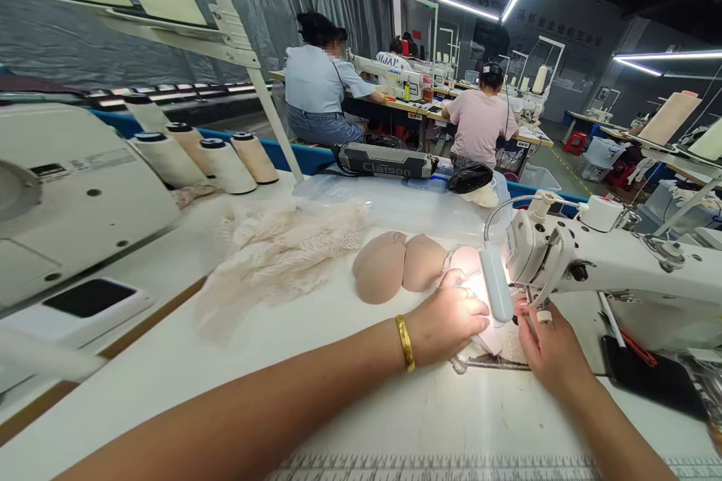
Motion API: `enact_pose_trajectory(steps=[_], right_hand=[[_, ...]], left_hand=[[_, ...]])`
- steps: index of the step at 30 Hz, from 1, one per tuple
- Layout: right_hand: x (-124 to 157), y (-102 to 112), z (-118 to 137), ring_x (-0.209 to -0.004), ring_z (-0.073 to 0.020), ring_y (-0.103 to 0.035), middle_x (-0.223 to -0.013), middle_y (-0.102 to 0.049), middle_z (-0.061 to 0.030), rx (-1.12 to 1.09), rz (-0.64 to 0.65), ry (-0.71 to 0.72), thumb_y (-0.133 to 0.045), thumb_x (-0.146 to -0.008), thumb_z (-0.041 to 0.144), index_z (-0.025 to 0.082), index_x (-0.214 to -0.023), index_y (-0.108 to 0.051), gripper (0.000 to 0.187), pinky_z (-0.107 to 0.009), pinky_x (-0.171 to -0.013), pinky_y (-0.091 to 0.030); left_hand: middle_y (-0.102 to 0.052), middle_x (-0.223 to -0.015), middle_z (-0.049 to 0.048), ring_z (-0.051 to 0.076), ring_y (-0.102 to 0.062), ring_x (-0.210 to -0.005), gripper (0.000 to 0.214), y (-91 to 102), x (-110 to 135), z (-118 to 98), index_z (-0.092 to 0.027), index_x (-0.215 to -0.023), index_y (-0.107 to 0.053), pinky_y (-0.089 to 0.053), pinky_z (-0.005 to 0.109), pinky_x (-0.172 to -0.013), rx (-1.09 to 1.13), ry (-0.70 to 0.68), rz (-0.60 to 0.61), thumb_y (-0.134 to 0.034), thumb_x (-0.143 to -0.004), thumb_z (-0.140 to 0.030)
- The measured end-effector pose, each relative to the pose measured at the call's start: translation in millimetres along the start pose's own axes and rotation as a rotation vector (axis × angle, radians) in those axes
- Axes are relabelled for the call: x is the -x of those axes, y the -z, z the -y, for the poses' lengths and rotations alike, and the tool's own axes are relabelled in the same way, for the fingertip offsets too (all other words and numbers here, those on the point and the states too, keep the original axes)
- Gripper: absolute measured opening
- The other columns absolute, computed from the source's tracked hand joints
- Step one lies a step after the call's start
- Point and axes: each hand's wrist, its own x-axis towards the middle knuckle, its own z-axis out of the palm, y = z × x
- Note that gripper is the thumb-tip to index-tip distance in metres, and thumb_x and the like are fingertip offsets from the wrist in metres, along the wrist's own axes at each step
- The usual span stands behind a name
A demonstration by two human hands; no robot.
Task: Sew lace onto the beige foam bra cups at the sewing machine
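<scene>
My left hand [451, 319], with a gold bangle at the wrist, has its fingers curled over a pale pink bra cup piece [488, 340] under a bright lamp [496, 285]. Part of that piece is hidden by the hand and glare. To the right, beside the needle area of a white sewing machine [598, 255], my right hand [556, 346] has its thumb and fingertips drawn together; what they hold is hidden. Beige moulded bra cups [380, 268] lie left of my left hand. Further left is a heap of cream lace [282, 248].
Thread cones [226, 165] stand at back left beside another machine [73, 180]. A clear plastic bin [395, 203] lies behind the cups. A black phone-like slab [648, 376] is at right; a ruler strip [440, 467] runs along the front edge. People [321, 83] sit at machines ahead.
</scene>
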Motion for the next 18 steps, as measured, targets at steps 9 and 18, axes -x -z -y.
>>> enact_pose_trajectory(steps=[9, 18], right_hand=[[3.4, 11.9, -2.2, -0.083, -0.0224, -0.059, -0.092, -0.067, -0.0039, -0.127, 0.297, 0.072, -0.045, -0.095, 0.005, 0.024, -0.107, -0.063, 0.029, -0.032, -0.070, -0.047], [7.1, 9.1, -1.6, -0.087, -0.0216, -0.054, -0.094, -0.063, -0.0040, -0.179, 0.400, 0.100, -0.049, -0.090, 0.002, 0.024, -0.103, -0.064, 0.030, -0.030, -0.070, -0.039]], left_hand=[[-0.065, -0.083, 0.0027, 0.022, -0.059, -0.081, 0.009, 7.1, 0.9, -6.9, -0.020, -0.082, -0.060, -0.039, 0.046, -0.092, -0.012, 0.029, 0.076, -0.058, -0.081, -0.011], [-0.060, -0.079, -0.0014, 0.019, -0.054, -0.075, 0.012, 9.4, 4.0, -25.5, -0.019, -0.074, -0.054, -0.033, 0.043, -0.088, 0.002, 0.019, 0.098, -0.058, -0.080, -0.009]])
